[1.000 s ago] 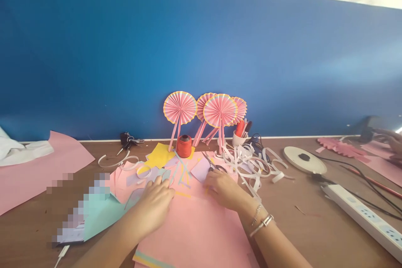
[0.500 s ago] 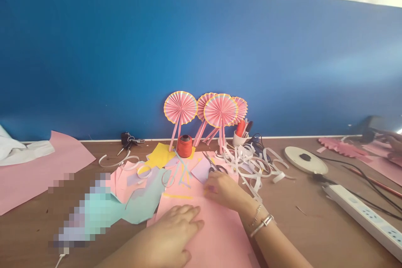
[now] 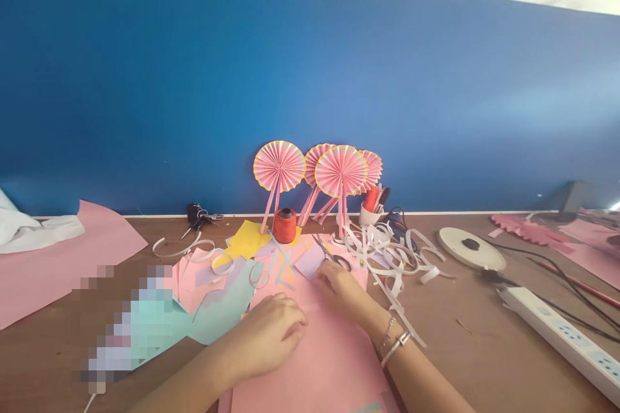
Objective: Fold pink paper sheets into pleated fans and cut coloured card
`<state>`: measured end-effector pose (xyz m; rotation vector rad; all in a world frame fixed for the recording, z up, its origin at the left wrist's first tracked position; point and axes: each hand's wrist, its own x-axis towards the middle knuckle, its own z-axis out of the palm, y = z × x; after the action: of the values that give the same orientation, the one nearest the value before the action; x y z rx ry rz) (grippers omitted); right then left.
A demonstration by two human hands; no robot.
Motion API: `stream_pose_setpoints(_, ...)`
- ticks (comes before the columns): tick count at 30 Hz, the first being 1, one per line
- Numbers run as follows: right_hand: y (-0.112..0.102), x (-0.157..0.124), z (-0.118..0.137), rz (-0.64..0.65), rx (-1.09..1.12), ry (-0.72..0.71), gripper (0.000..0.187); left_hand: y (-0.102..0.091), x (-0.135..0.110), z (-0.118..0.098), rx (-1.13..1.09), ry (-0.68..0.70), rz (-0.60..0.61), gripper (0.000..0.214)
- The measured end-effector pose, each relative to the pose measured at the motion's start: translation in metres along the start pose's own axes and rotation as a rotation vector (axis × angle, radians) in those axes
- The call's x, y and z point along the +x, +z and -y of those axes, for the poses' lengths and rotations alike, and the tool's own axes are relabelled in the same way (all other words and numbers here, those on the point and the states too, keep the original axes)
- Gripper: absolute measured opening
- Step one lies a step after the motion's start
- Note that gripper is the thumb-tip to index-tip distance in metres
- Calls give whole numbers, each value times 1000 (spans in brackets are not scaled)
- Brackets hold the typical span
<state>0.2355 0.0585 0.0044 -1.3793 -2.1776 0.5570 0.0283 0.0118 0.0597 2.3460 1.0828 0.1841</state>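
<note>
A large pink sheet of paper (image 3: pixel 320 361) lies in front of me, with a blue and yellow stripe showing at its near right end. My left hand (image 3: pixel 271 335) rests on the sheet's far left part, fingers curled together at the far edge. Opposite it, my right hand (image 3: pixel 341 287) pinches that far edge on the right; the fingertips are partly hidden. Just beyond the right hand lie dark-handled scissors (image 3: pixel 343 261). More pink paper and a lilac piece (image 3: pixel 310 261) sit behind the hands.
Pleated pink paper fans (image 3: pixel 279 166) stand against the blue partition (image 3: pixel 310 77). A red thread spool (image 3: pixel 285 227), curled white strips (image 3: pixel 387 258), a cup of pens (image 3: pixel 369 214), keys (image 3: pixel 196 214), a round lid (image 3: pixel 469 247) and a power strip (image 3: pixel 562 329) surround the sheet.
The sheet's yellow stripe has gone from its far edge, and a stripe now shows at the near end. My left hand has moved from spread fingers to curled ones, slightly farther away.
</note>
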Motion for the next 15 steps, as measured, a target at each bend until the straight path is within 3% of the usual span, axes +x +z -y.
stream_pose_setpoints(5, 0, 0, 11, -3, 263, 106, 13, 10, 15, 15, -286, -160, -197, 25)
stream_pose_setpoints(9, 3, -2, 30, -31, 415, 91, 13, 15, 22, 24, -651, -291, -168, 37)
stream_pose_setpoints(12, 4, -4, 38, -37, 469, 56, 17, 16, 25, 26, -826, -307, -189, 39)
stream_pose_setpoints(15, 4, -5, 40, -53, 435, 0, 20, 17, 25, 27, -861, -267, -252, 39)
